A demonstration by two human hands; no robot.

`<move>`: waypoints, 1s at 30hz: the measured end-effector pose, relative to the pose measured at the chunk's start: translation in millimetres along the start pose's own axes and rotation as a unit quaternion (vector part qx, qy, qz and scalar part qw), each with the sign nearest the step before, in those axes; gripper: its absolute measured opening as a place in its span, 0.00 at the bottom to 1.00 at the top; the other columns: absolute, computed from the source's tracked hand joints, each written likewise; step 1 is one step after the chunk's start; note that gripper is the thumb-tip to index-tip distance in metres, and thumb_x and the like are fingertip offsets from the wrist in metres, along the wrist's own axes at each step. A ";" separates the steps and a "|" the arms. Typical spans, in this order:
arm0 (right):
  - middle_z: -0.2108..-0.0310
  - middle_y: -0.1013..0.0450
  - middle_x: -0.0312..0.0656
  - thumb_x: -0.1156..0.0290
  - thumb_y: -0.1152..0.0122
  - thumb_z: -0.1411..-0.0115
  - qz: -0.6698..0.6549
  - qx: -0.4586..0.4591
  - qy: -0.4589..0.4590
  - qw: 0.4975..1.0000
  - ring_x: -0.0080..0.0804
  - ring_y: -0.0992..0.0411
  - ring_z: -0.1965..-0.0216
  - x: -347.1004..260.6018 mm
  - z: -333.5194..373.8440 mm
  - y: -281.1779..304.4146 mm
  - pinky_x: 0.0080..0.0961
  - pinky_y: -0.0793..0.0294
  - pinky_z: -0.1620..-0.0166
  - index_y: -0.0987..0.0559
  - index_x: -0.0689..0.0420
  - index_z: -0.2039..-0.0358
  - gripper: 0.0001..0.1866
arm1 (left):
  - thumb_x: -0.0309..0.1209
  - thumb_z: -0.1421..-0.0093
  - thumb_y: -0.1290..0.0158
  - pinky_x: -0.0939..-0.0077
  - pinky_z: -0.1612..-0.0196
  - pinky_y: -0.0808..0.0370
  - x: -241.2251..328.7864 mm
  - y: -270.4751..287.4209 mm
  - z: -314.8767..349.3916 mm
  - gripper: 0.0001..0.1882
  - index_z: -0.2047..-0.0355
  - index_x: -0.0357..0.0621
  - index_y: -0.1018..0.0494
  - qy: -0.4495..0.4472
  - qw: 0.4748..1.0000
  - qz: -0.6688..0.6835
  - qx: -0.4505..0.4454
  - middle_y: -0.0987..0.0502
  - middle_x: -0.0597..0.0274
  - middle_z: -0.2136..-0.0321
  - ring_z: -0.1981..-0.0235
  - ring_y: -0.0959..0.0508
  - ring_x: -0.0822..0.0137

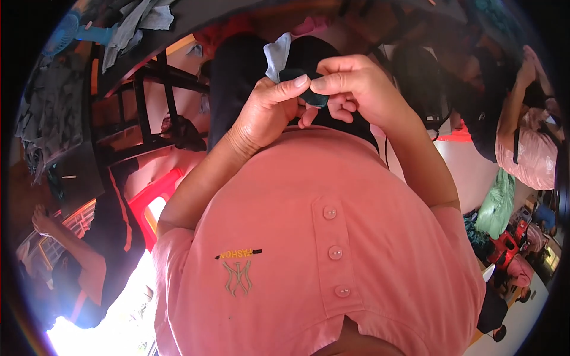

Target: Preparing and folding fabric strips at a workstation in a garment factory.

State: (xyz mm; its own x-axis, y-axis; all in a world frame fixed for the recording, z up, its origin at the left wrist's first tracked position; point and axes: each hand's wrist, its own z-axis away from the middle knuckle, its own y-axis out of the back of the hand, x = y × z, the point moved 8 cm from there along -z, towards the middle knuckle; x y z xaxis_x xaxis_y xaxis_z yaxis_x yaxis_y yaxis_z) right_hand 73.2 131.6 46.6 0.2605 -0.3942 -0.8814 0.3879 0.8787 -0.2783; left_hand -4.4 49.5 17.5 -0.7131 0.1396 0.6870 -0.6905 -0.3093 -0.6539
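Observation:
In front of my lap I hold a small dark green piece (314, 99), which looks like cloth, between both hands. My left hand (274, 101) is closed, its thumb pressed on the near edge of the dark piece. A pale blue-grey strip of cloth (276, 56) sticks up beside that hand's thumb side; whether it joins the dark piece is hidden. Thumb and forefinger of my right hand (356, 86) pinch the dark piece's other edge, close to my left thumb tip. The remaining right fingers curl loosely beneath.
At far left, grey cloth pieces (50, 101) lie heaped, with a blue fan (62, 32) above. A dark table frame (142, 101) and a red plastic stool (151, 193) stand left of me. People sit on both sides. A green cloth bundle (497, 204) lies at right.

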 end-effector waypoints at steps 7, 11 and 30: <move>0.88 0.44 0.32 0.73 0.45 0.45 -0.221 0.127 0.192 0.948 0.21 0.42 0.89 14.7 10.6 46.6 0.20 0.48 0.85 0.32 0.60 0.82 0.11 | 0.43 0.41 0.42 0.72 0.75 0.33 -5.5 39.4 21.2 0.18 0.72 0.36 0.24 0.071 0.997 0.011 -0.033 0.25 0.59 0.77 0.81 0.30 0.64; 0.87 0.39 0.31 0.65 0.40 0.42 -0.060 0.148 0.087 0.983 0.20 0.38 0.88 26.3 15.4 47.5 0.19 0.46 0.82 0.27 0.58 0.80 0.13 | 0.44 0.42 0.42 0.73 0.74 0.34 -13.5 43.0 30.1 0.20 0.70 0.34 0.23 0.087 0.996 0.026 0.000 0.24 0.57 0.75 0.81 0.31 0.64; 0.82 0.34 0.36 0.73 0.40 0.48 -0.167 -0.003 -0.036 0.985 0.26 0.35 0.87 60.6 -5.9 -14.2 0.20 0.40 0.82 0.29 0.58 0.76 0.06 | 0.51 0.43 0.40 0.80 0.81 0.41 -1.2 35.4 25.8 0.29 0.89 0.41 0.28 -0.009 0.939 -0.340 0.060 0.34 0.70 0.90 0.86 0.37 0.79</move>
State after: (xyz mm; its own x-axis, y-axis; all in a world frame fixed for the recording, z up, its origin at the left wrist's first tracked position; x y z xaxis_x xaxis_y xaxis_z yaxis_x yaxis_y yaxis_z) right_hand 78.3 96.9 -5.1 0.1809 -0.6798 -0.7107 0.4578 0.6978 -0.5509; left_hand -24.9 14.0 1.7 -0.1099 0.3269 0.9387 -0.9657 -0.2588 -0.0229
